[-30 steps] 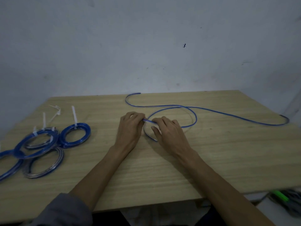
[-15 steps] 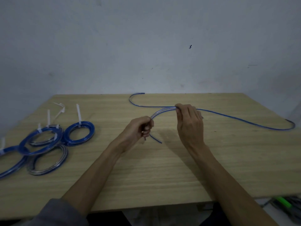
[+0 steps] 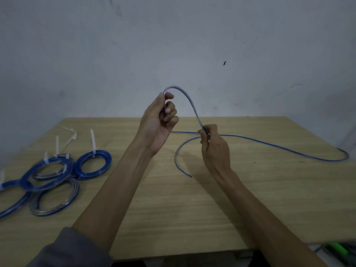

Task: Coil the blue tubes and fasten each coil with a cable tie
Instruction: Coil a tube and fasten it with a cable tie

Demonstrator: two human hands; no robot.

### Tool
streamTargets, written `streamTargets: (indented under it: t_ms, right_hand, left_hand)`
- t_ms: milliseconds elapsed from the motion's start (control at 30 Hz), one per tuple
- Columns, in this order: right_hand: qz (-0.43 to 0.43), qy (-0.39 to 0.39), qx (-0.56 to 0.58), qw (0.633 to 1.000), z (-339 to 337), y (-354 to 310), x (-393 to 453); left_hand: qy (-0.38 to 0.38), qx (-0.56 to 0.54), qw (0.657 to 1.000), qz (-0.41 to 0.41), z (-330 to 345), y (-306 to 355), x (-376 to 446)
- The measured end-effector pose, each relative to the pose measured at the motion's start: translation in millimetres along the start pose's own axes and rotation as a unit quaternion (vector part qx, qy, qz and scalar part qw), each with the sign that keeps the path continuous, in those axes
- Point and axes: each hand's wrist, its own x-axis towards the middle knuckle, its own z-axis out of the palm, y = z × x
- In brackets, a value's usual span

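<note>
I see my left hand (image 3: 158,120) gripping the blue tube (image 3: 189,102) raised, my right hand (image 3: 213,143) pinching it lower, above the table (image 3: 192,218).

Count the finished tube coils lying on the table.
5, all left: one blue rightmost, two overlapping beside it, one greyish nearer, one cut by the frame; more may be hidden.

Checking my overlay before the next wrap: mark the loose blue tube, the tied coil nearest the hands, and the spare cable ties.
loose blue tube (image 3: 189,101): head view, on the raised arc between the hands.
tied coil (image 3: 105,166): head view, right side of its ring.
spare cable ties (image 3: 71,134): head view, on the white strips at the bend.
</note>
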Motion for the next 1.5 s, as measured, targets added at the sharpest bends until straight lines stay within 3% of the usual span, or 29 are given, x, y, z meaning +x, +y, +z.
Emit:
streamTargets:
  t_ms: [133,200,267,400,467,533,700,767,833,933,1000,1100,1300,1400,1500]
  right_hand:
    - [-0.009,-0.007,0.092,0.996,2,-20,16]
    - [-0.002,-0.065,0.117,0.991,1,-30,18]
    - [0.004,-0.119,0.130,0.984,-1,-38,19]
    - [-0.001,-0.204,0.131,0.970,-9,-48,28]
    - [0.000,-0.254,0.115,0.960,-11,-50,31]
    - [-0.010,-0.287,0.089,0.954,-10,-53,30]
    - [-0.120,-0.314,-0.100,0.936,-15,-49,23]
    - [-0.205,-0.265,-0.156,0.929,-15,-39,13]
    - [-0.238,-0.220,-0.181,0.929,-13,-29,8]
    - [-0.238,-0.209,-0.184,0.930,-12,-24,25]
    - [-0.205,-0.267,-0.191,0.922,-17,-30,43]
    - [-0.178,-0.338,-0.199,0.902,-25,-38,63]
    - [-0.203,-0.354,-0.245,0.879,-19,-44,80]
    - [-0.248,-0.322,-0.257,0.877,-18,-36,81]
    - [-0.327,-0.211,-0.308,0.868,-10,-27,81]
  left_hand:
    - [0.008,0.115,0.991,0.067,13,-5,6]
    - [0.006,0.264,0.957,0.123,11,-12,4]
    - [0.005,0.438,0.881,0.179,2,-21,0]
    - [0.003,0.668,0.708,0.231,-23,-36,-2]
    - [0.005,0.749,0.603,0.273,-30,-39,-1]
    - [0.008,0.787,0.550,0.280,-33,-40,-2]
    - [0.043,0.836,0.521,0.167,-53,-39,-1]
    - [0.087,0.836,0.527,0.129,-65,-33,1]
    - [0.092,0.829,0.543,0.099,-74,-30,1]
    - [0.011,0.845,0.523,0.109,-79,-36,-5]
    - [-0.026,0.842,0.521,0.139,-78,-42,-11]
    - [-0.049,0.837,0.521,0.160,-75,-45,-19]
    - [-0.062,0.860,0.493,0.115,-67,-48,-19]
    - [-0.031,0.846,0.529,0.056,-69,-35,-13]
    - [-0.025,0.792,0.610,-0.023,-70,-21,-8]
